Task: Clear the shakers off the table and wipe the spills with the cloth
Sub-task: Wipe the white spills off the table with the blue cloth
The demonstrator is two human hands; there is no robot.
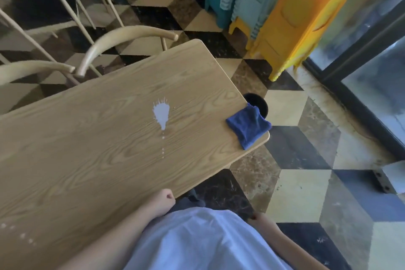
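No shakers are visible on the light wood-grain rectangular table, so clearing appears complete within this view; wiping has not begun.

The folded dark blue microfibre cloth lies at the table's far right corner, overhanging the edge slightly. It is well apart from both hands, parked rather than in use.

The main white liquid splash sits mid-table, with a trail of small drops running toward the near edge. A second group of white droplets lies by the near left edge.

The left hand rests at the near edge, fingers curled into a loose fist, holding nothing; it seems merely idle. The right hand is mostly hidden behind the white shirt; its grip cannot be determined.

Judgement: the next step is a reach to the corner for the cloth. Risk: the overhanging cloth could slip off if nudged.
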